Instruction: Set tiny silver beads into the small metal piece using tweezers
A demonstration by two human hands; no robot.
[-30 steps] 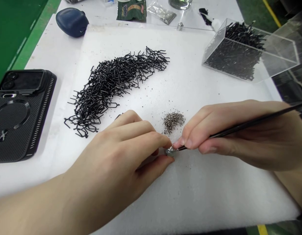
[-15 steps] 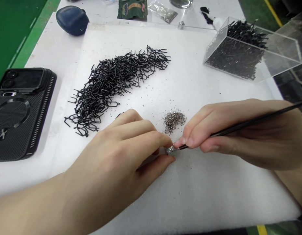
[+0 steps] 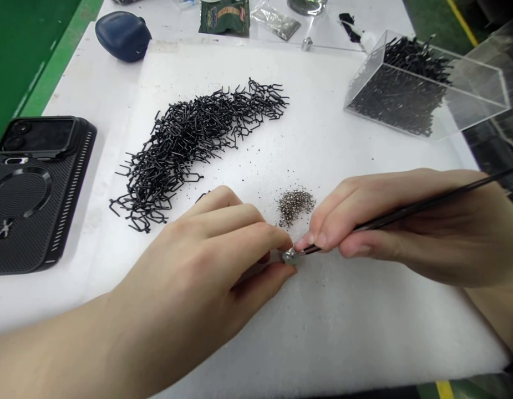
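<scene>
Two grips meet here: the left grip is closed, pinching a tiny silver part, and the right grip closes on long black tweezers, tips touching the part from its right, handle slanting up and away.

readable text: none can be made out with certainty. top edge: a green foil packet carries a printed label with a band of yellowish lettering across its front; the letters are too small and blurred to read, so no brand or wording can be given. left: a black ribbed phone case bears a small pale x-shaped mark near its lower left edge, set against the dark back; whether this is a letter or a logo cannot be told. no numbers are legible on either item, and no other printed sign can be read.
</scene>
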